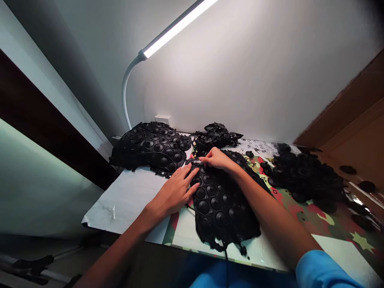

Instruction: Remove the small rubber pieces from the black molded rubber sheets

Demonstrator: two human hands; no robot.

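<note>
A black rubber sheet (222, 200) with rows of moulded round discs lies before me, ragged at its near edge. My left hand (177, 188) rests with fingers spread across the sheet's left edge. Pinched in my right hand (217, 158) is a thin silvery tool (196, 161), its tip at a disc near the sheet's far left corner. The tool's exact kind is too small to make out. Just left of the hands a second disc-studded black sheet (150, 148) lies heaped up.
Black rubber scraps (216, 134) sit at the back by the wall. A pile of loose black discs (306, 172) covers the right side of the camouflage-patterned table cover (303, 216). White paper (126, 200) lies at left, under a lit lamp (180, 28). A cord hangs over the front edge.
</note>
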